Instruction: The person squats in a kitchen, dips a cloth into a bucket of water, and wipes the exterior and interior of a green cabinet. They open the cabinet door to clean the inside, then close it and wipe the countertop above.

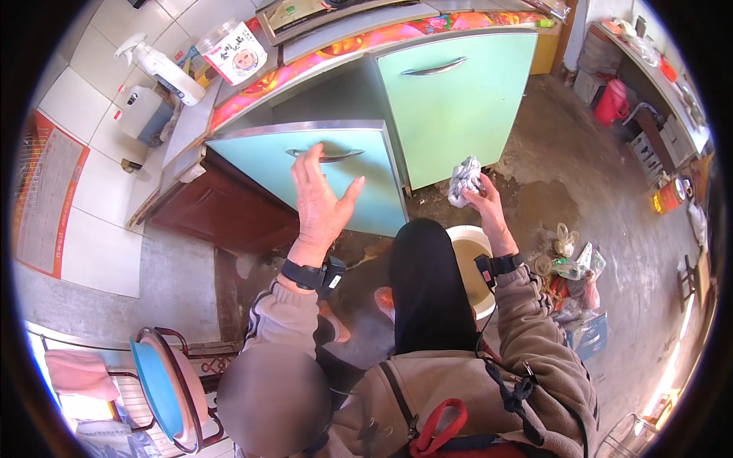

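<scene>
My left hand (319, 200) is raised in front of the blue-green cabinet door (252, 146), its fingers spread and near the curved metal handle (347, 156); whether a fingertip touches the handle I cannot tell. That door stands ajar. In my right hand (489, 204) is a crumpled, wet-looking greyish cloth (465, 182), held up before the lower part of a second, light green cabinet door (463, 99), which also stands ajar. Below the right hand is a white bucket (460, 230) of murky brownish water, partly hidden by my knee and forearm.
The counter edge (305, 62) above the doors carries a white spray bottle (164, 72) and a white container (235, 53). Bags and loose litter (576, 275) lie on the floor at right. A rack with basins (158, 389) stands lower left. The concrete floor has wet patches (546, 200).
</scene>
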`<action>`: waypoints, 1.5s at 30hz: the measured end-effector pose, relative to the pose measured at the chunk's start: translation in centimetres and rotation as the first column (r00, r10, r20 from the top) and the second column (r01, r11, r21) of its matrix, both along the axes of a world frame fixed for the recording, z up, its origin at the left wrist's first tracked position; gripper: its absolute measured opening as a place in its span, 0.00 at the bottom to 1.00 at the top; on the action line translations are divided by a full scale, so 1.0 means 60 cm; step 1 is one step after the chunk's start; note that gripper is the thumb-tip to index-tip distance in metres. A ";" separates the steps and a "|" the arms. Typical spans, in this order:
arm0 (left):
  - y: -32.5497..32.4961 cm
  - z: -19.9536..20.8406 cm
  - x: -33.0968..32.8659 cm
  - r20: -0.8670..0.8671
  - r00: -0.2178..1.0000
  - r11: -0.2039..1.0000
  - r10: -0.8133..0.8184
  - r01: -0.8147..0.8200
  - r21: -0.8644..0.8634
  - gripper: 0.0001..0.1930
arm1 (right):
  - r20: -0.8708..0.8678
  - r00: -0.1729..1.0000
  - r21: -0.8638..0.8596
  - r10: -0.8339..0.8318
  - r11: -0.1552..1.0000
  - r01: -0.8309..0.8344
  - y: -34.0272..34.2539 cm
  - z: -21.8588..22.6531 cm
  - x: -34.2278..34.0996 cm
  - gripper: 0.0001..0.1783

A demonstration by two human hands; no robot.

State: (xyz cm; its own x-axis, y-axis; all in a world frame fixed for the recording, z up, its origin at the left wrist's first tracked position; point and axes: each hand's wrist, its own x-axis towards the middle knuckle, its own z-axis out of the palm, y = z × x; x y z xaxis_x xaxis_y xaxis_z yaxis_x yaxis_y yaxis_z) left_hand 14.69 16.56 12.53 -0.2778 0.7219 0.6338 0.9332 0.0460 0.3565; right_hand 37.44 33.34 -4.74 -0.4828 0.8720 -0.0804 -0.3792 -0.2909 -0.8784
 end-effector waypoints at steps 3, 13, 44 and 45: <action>0.002 -0.004 0.002 0.049 0.999 1.000 0.011 -0.011 0.016 0.37 | 0.019 1.000 -0.045 0.001 0.999 0.000 -0.005 -0.022 0.004 0.28; -0.088 -0.016 -0.001 0.045 0.999 0.998 0.016 -0.018 0.062 0.41 | 0.065 0.998 -0.028 -0.021 0.999 0.023 -0.003 -0.057 0.028 0.30; -0.372 -0.017 -0.157 0.767 0.607 0.915 -0.208 -0.157 0.372 0.39 | 0.190 0.969 0.010 0.159 0.986 -0.164 -0.016 -0.040 0.030 0.27; -0.384 -0.014 -0.167 0.784 0.570 0.909 -0.248 -0.143 0.391 0.39 | 0.181 0.969 0.008 0.168 0.985 -0.172 -0.016 -0.035 0.028 0.27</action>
